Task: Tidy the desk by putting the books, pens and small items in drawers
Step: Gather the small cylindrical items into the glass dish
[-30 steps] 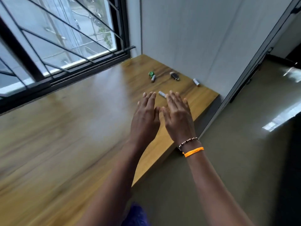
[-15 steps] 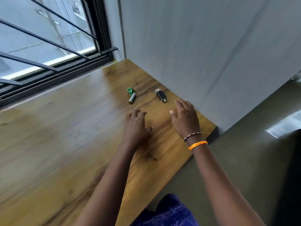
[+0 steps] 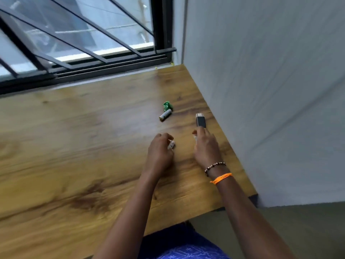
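The left hand [image 3: 160, 152] is resting on the wooden desk [image 3: 74, 146], its fingers curling closed around a small white battery [image 3: 171, 144]. The right hand [image 3: 206, 148] is gripping another white item — fingers together, reaching toward the black USB stick [image 3: 200, 120]. A second battery [image 3: 165, 114] is lying beside a green scrap [image 3: 167, 106].

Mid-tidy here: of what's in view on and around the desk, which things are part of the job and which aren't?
Part of the job:
- battery in the left hand, white end showing
- small white item in the right hand, partly hidden
- loose battery
- green scrap
- black USB stick
- desk

Not part of it:
- window bars
- grey wall
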